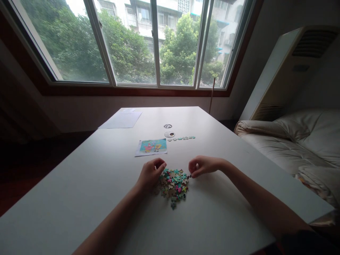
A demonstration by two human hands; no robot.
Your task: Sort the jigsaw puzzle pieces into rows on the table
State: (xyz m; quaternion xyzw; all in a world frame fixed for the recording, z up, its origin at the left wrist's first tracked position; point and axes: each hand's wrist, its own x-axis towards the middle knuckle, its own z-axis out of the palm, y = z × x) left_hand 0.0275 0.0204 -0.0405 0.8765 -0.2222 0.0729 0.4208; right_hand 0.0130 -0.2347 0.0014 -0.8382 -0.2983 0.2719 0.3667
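Note:
A heap of small jigsaw puzzle pieces (174, 184), in teal, pink, yellow and bare brown, lies on the white table (106, 184) between my hands. My left hand (151, 172) is at the heap's left edge with its fingers curled closed; whether something is in them is hidden. At the heap's right edge, my right hand (201, 165) pinches a small dark puzzle piece (189, 176) between thumb and finger. Beyond the heap lies a picture sheet (152, 146) with cartoon figures on a blue-green ground. A row of puzzle pieces (182, 138) stretches to the right of its top corner.
Two small round flat items (169, 134) lie past the picture sheet. White paper (120, 119) rests at the table's far left corner. A cream sofa (287, 138) runs along the right side, with a tall floor unit (276, 71) behind it. Windows (132, 46) face me.

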